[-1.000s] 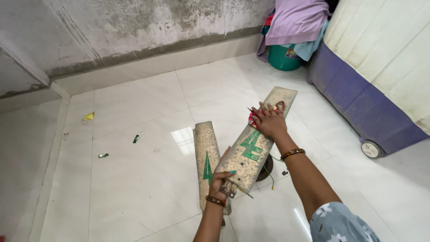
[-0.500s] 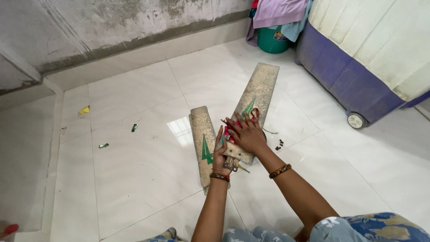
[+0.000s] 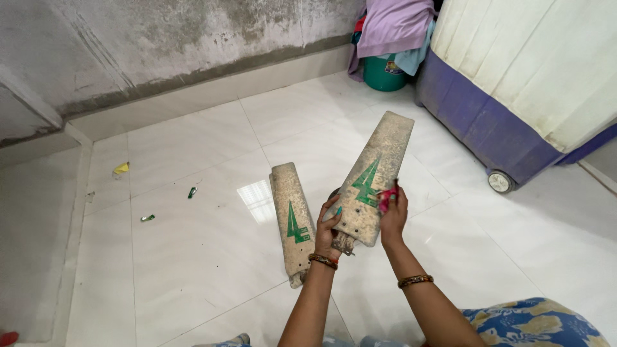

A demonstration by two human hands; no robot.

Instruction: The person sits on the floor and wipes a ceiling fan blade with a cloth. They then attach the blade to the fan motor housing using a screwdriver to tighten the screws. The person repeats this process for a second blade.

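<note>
Since the earlier frame, right hand (image 3: 393, 215) has slid down the raised fan blade (image 3: 373, 180) to its near right edge, fingers pinching a pink cloth (image 3: 387, 196) against it. Left hand (image 3: 329, 226) grips that blade's near left edge. Second fan blade (image 3: 292, 218) lies flat on the white tiled floor (image 3: 193, 257), just left. Far off, a green bucket (image 3: 383, 74) holds heaped clothes (image 3: 393, 26)

The held fan blade (image 3: 371, 177) is looking like matt, dust-coated metal with green painted marks, as is the second blade (image 3: 292, 218) on the floor (image 3: 193, 257), whose white tiles are shining glossy and smooth; the wall (image 3: 160, 38) is showing rough, stained cement
</note>
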